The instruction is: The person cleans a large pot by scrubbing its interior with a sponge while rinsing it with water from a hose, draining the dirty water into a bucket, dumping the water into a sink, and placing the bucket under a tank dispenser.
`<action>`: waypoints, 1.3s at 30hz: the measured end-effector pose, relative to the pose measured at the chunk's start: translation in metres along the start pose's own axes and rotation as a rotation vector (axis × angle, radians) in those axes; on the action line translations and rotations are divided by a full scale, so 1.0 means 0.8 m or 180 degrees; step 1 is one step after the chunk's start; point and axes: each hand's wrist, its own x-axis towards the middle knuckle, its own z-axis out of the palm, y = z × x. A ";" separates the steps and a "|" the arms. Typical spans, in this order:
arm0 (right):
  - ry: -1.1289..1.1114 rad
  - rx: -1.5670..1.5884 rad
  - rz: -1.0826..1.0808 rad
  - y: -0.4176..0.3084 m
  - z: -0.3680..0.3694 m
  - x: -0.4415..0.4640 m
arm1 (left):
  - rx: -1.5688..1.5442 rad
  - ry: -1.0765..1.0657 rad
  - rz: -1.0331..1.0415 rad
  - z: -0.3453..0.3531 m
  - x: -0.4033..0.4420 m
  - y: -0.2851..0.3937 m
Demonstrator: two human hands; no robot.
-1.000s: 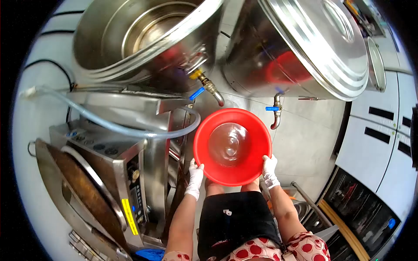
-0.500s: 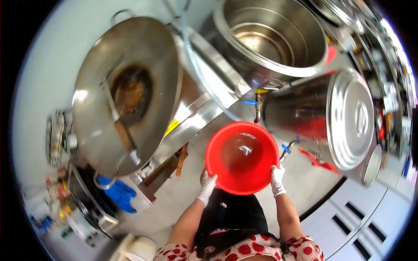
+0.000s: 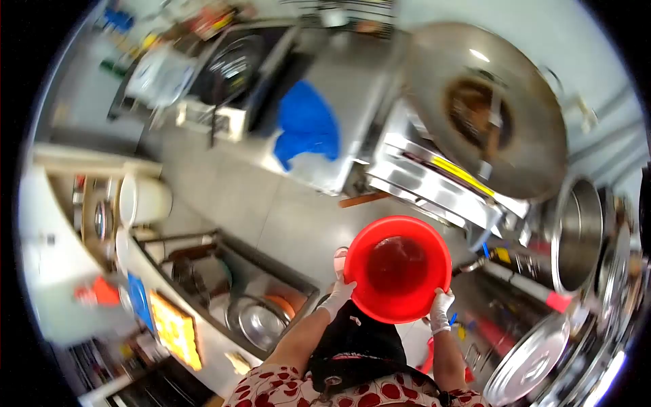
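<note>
A round red basin (image 3: 363,275) with liquid in its bottom is held level in front of my body, above the floor. My left hand (image 3: 340,293), in a white glove, grips its left rim. On the lower right rim is my right hand (image 3: 442,305), also gloved in white and closed on the edge. The fingers beneath the basin are hidden.
A large wok (image 3: 529,129) with a ladle stands on a steel stove at upper right. Steel pots (image 3: 588,230) are at right. A blue cloth (image 3: 308,125) lies on the steel counter. At lower left is a sink (image 3: 305,288) holding metal bowls.
The view has swung left, so the wok and pots now appear on the right, and the counter and sink have come into view. Both hands still hold the basin.
</note>
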 end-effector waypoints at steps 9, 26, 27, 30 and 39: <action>-0.1380 -0.0452 -0.0031 -0.039 0.220 -0.072 | -0.1387 0.1408 -0.0171 -0.145 -0.018 -0.047; -0.3563 -0.1103 0.0027 -0.126 0.728 -0.370 | -0.3202 0.3262 0.1202 -0.570 -0.132 0.151; -0.3628 -0.1188 0.0057 -0.138 0.756 -0.390 | -0.3337 0.3219 0.1129 -0.597 -0.136 0.169; -0.4118 -0.1104 0.0247 -0.199 0.837 -0.475 | -0.3312 0.3616 0.1587 -0.674 -0.136 0.228; -0.4816 -0.1113 0.0340 -0.287 1.083 -0.675 | -0.3782 0.4136 0.2522 -0.910 -0.129 0.374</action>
